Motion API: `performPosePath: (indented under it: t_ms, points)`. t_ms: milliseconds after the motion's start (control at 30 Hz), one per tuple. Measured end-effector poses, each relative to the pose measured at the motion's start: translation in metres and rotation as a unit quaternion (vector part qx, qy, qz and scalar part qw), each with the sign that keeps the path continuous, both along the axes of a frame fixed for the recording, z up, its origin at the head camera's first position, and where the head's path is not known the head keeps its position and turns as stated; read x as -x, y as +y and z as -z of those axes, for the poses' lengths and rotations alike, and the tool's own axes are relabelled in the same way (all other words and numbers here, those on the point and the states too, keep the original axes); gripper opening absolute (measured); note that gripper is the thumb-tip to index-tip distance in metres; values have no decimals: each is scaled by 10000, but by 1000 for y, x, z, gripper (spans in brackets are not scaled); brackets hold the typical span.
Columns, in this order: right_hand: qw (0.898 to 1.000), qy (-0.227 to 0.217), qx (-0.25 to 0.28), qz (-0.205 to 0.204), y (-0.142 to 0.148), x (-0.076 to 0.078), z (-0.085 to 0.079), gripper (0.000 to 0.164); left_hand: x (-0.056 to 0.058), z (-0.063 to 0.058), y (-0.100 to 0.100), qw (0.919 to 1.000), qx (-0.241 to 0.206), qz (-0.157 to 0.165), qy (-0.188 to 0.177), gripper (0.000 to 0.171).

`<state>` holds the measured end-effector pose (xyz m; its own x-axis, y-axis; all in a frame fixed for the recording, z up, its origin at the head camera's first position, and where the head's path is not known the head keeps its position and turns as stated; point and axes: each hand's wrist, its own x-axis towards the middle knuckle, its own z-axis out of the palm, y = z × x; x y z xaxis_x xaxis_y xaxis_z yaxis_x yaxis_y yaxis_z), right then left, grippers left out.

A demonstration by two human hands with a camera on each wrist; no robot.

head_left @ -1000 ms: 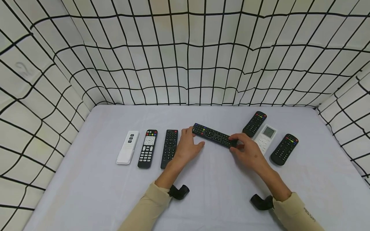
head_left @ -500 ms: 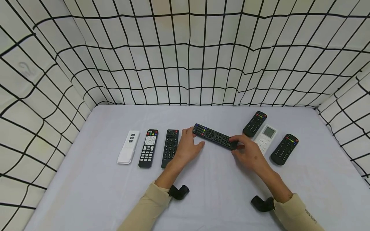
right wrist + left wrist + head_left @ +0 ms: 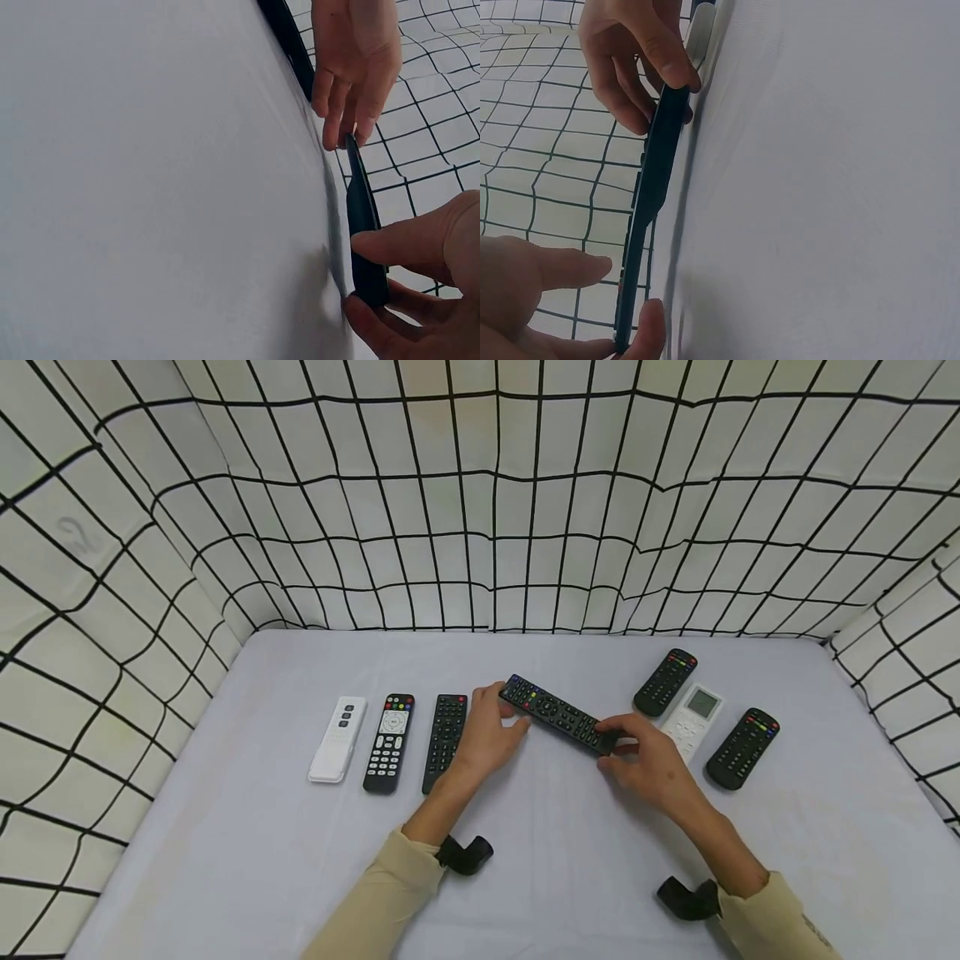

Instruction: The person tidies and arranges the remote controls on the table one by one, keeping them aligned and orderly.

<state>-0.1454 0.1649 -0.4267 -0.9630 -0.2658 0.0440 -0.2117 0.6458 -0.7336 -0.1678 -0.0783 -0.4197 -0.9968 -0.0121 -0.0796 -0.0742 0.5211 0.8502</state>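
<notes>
A long black remote control [image 3: 558, 714] with small coloured buttons lies slanted between both hands, and the side views show it lifted off the cloth. My right hand [image 3: 645, 760] pinches its right end between thumb and fingers. At the other end, my left hand [image 3: 486, 739] holds the tip between its fingertips, its thumb apart from the remote. The right wrist view shows the left fingertips [image 3: 362, 127] at that tip. Beside my left hand lies another black remote [image 3: 444, 739], partly covered by the hand and wrist.
A white remote [image 3: 337, 739] and a black remote with white buttons [image 3: 387, 743] lie at left. On the right lie two short black remotes, one behind [image 3: 665, 682] and one in front [image 3: 742, 748], with a white display remote [image 3: 692, 718] between. Black netting [image 3: 517, 502] surrounds the table.
The left end of the held remote has risen slightly and its slant is steeper. My left thumb has come a little nearer its fingers. The head view has shifted slightly.
</notes>
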Motion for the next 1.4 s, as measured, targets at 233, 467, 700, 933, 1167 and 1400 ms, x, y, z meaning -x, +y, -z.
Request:
performPosePath:
  t_ms: [233, 467, 700, 933, 1167, 1400]
  points:
    - [9995, -103, 191, -223, -2, -5, 0, 61, 2, -1, 2, 9988, -293, -374, 134, 69]
    - [9986, -141, 442, -265, -10, -9, -1, 69, 1, -5, 2, 9950, -746, -588, 297, 69]
    - [9983, -65, 477, -317, -16, -12, -1, 70, 2, -8, -1, 9933, -871, -688, 334, 71]
    - [9983, -123, 451, -360, -19, -15, 2, 72, 2, -7, -2, 9943, -778, -664, 287, 71]
    - [9974, -323, 521, -369, -23, -17, 5, 71, 4, -6, -1, 9940, -801, -697, 249, 70]
    - [9962, -493, 555, -449, -27, -21, 6, 71, 3, -4, 0, 9931, -911, -694, 238, 71]
